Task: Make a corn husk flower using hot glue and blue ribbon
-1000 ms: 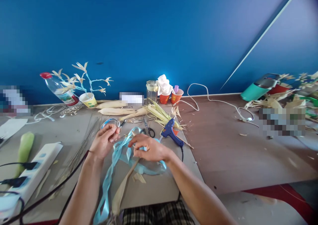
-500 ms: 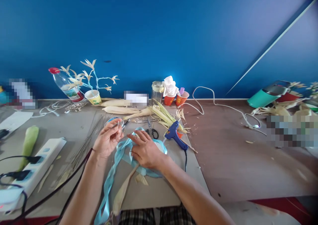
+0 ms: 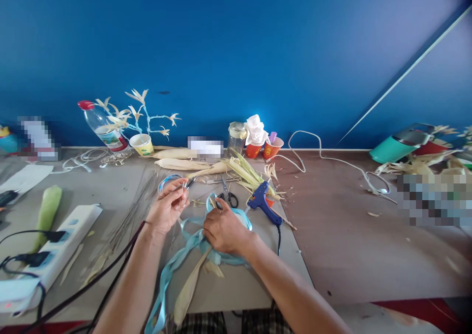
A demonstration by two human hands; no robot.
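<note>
Your left hand (image 3: 169, 211) pinches a thin wire (image 3: 183, 186); your right hand (image 3: 223, 231) grips the blue ribbon (image 3: 165, 275) (husk strip (image 3: 188, 289) beneath). Likely wrapping: next, hold the ribbon taut.

Glue gun (image 3: 263, 206) right of scissors (image 3: 227, 197), power strip (image 3: 51, 255) far left

Light blue ribbon (image 3: 169, 272) and a thin silvery wire (image 3: 183, 185) on a grey desk (image 3: 110, 186), whose right half is reddish brown. Royal blue glue gun (image 3: 262, 203), black-handled scissors (image 3: 229, 199), pale yellow corn husks (image 3: 177, 164). Orange paper cups (image 3: 273, 148), a yellow paper cup (image 3: 142, 143), a clear bottle (image 3: 101, 127) with a red cap, a white power strip (image 3: 55, 253), a teal flask (image 3: 394, 146). Deep blue wall (image 3: 236, 53). Black-and-white checked cloth (image 3: 201, 322).
</note>
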